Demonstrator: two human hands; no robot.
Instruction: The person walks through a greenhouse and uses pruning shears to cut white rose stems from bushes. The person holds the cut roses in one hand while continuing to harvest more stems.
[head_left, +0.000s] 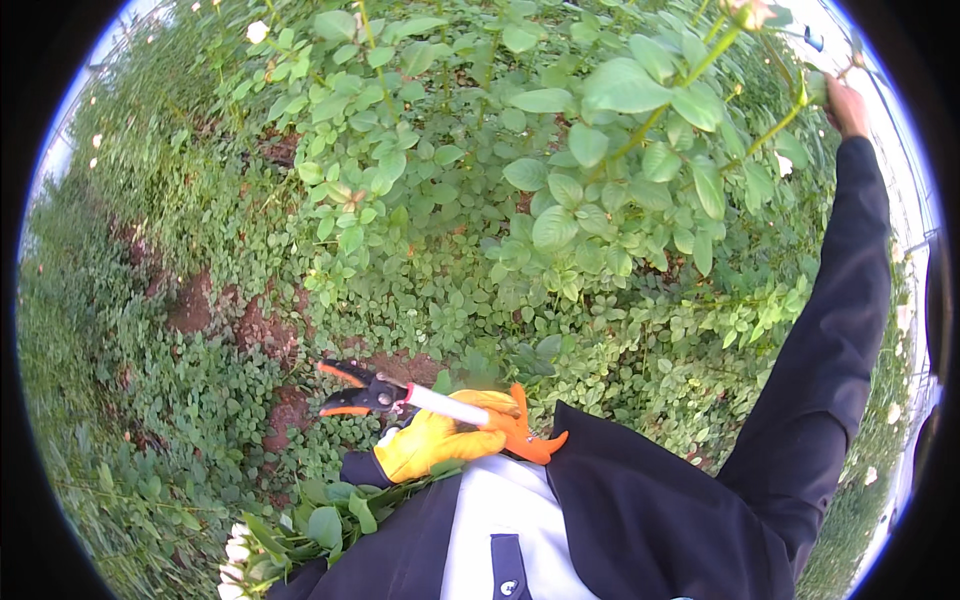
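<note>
My left hand (442, 442), in a yellow glove, grips a long-reach pruner (448, 405) by its white shaft near my waist. The pruner's black-and-orange forked end (358, 390) points left, spread apart, and its orange forked end (529, 431) lies against my jacket. Below that forearm a bunch of white roses (234, 559) with leafy stems (326, 525) rests along my left side. My bare right hand (849, 109) reaches far up to the right, at the top of a rose stem (772, 135); leaves hide most of its fingers.
Dense rose bushes (450, 187) fill the ground before me. A tall pink rose (750, 11) rises on a thick stem near my right arm. Reddish soil (266, 330) shows between plants at left. A bright greenhouse frame (911, 187) runs along the right rim.
</note>
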